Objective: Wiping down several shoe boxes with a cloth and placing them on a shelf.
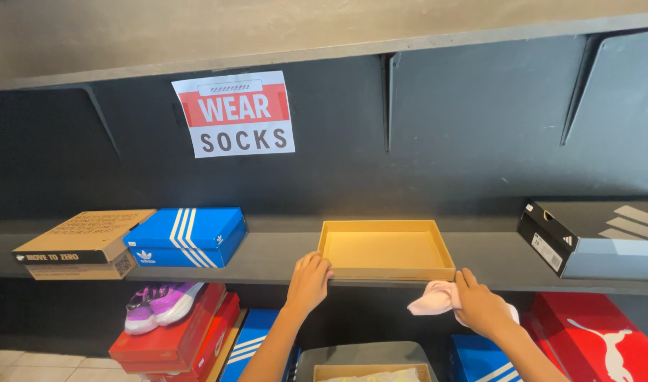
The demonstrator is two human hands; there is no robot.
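An open, empty yellow-brown cardboard box lid or tray (386,271) lies on the dark shelf (274,258). My left hand (308,281) rests on the shelf edge and touches the tray's front left corner. My right hand (481,305) sits just below the tray's front right corner and grips a crumpled pale pink cloth or paper (433,297). Both forearms reach up from the bottom of the view.
On the shelf stand a brown shoe box (83,244), a blue striped box (186,237) and a black box (593,237). Below are red boxes (175,343) with a purple shoe (157,303), blue boxes (249,346), a red box (600,339) and an open grey box (366,364). A paper sign (233,113) hangs on the wall.
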